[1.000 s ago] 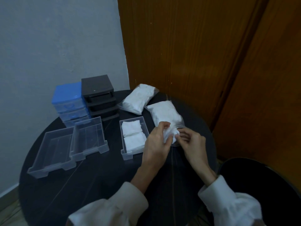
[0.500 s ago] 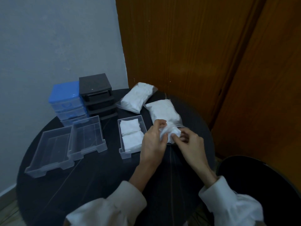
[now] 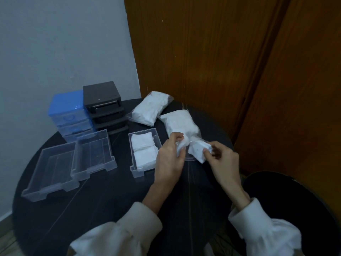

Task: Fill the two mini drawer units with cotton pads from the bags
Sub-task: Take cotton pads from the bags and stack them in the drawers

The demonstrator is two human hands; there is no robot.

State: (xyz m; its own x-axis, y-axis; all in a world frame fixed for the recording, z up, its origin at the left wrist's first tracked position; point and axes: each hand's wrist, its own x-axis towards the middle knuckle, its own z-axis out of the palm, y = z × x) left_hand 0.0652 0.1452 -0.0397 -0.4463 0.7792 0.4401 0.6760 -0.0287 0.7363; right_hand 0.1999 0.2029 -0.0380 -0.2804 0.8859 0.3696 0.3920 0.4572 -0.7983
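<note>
A round black tabletop [image 3: 96, 204] fills the lower part of the view. Behind it on the left rises a pale grey wall [image 3: 60, 45]. Brown wooden panels [image 3: 212, 52] stand behind and to the right. A dark round seat [image 3: 302, 200] sits low at the right, beside the tabletop.

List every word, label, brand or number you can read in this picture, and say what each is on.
None can be read.
Blue drawer unit: a faint curved mark shows on its top drawer front, too blurred to read.
Black drawer unit: no text visible.
Two bags of cotton pads: no print visible.
Clear drawers: plain.
</note>
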